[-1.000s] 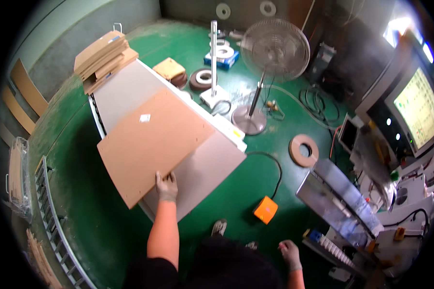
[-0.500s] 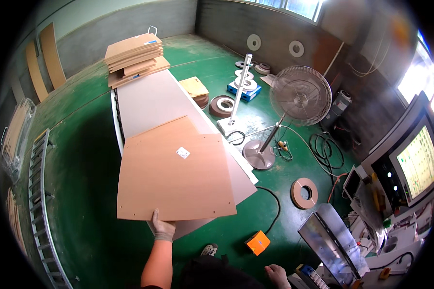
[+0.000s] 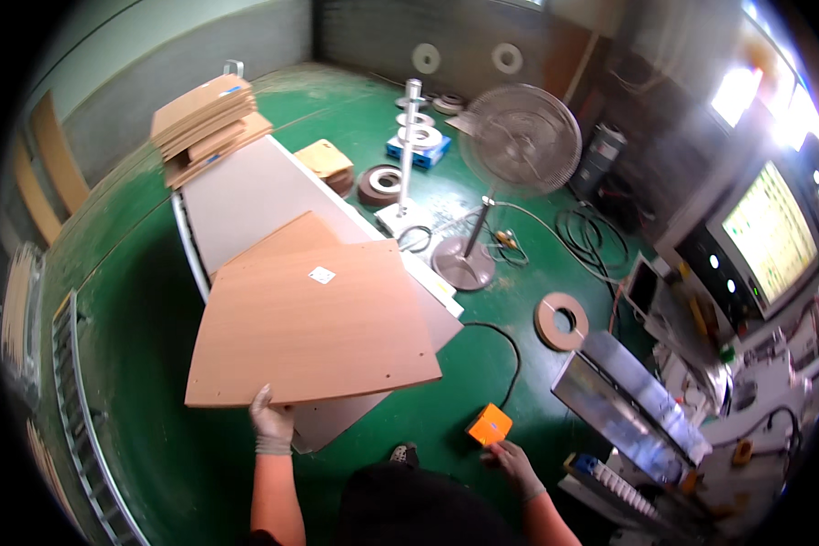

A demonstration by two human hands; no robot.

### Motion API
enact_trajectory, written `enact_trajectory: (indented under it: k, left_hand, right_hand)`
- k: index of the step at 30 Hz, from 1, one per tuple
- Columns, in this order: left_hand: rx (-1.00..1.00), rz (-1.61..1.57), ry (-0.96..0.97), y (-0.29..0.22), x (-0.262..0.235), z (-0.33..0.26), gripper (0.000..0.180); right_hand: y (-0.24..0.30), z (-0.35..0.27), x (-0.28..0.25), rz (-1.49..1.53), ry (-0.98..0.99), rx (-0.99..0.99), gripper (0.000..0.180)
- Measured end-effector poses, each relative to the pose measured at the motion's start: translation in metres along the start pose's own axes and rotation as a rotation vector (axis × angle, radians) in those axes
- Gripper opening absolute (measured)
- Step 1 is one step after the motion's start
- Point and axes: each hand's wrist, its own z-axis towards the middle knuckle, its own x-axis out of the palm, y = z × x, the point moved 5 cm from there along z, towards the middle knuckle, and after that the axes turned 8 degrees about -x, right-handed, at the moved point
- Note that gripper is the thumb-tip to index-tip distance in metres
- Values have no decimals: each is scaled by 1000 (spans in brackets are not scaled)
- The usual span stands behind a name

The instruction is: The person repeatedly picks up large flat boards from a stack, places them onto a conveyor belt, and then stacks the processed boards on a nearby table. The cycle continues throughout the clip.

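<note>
My left hand [image 3: 270,420], in a pale work glove, grips the near edge of a wood-coloured board [image 3: 309,328], thumb on top. This large flat panel has a small white label and several small holes, and its near edge juts past the table's end. A second wood-coloured board [image 3: 287,238] lies partly beneath it on the long pale-topped table [image 3: 255,182]. My right hand [image 3: 514,466], also gloved, hangs low at the right with loosely bent fingers. Nothing shows in it. In the picture it lies just below an orange box [image 3: 490,425] with a black cable on the floor.
Stacked boards [image 3: 205,118] sit on the table's far end. A pedestal fan [image 3: 521,138], a white upright post [image 3: 409,150] and rolls of edging strip [image 3: 561,320] stand right of it. At far right is a machine with a lit screen [image 3: 769,238]. A ladder [image 3: 80,409] lies left.
The view has turned rightward. The held board has swung slightly, its left corner nearer me. My right hand has come further into view from the lower edge. My left hand keeps its hold.
</note>
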Motion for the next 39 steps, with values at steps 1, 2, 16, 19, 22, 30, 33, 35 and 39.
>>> enact_trajectory:
  k: [1, 2, 16, 19, 22, 30, 33, 35, 39]
  left_hand:
    - [-5, 35, 34, -4, 4, -12, 46]
    - [-26, 16, 28, -5, 6, -22, 47]
    - [-617, 425, 615, 158, 79, -45, 53]
    - [-877, 556, 650, 227, 76, -58, 41]
    - [-1176, 734, 765, 279, 95, -74, 39]
    - [-1197, 1191, 1333, 409, 195, -160, 51]
    - [-1379, 1248, 1404, 463, 210, -194, 52]
    - [-1399, 1352, 1407, 489, 208, -209, 52]
    - [-1377, 1385, 1326, 511, 202, -223, 54]
  right_hand:
    - [14, 0, 6, -2, 12, -17, 47]
    - [28, 0, 15, 116, 35, -18, 51]
    - [62, -4, -63, 735, -588, -111, 36]
    - [22, -77, -102, 490, -882, -296, 43]
    - [-34, -159, -106, 713, -1190, -333, 52]
    - [-201, -303, 12, 1381, -1785, -505, 66]
    - [-235, -325, 48, 1409, -1974, -495, 65]
    - [-244, -330, 66, 1441, -2052, -458, 68]
    - [-229, -332, 75, 1557, -1968, -519, 70]
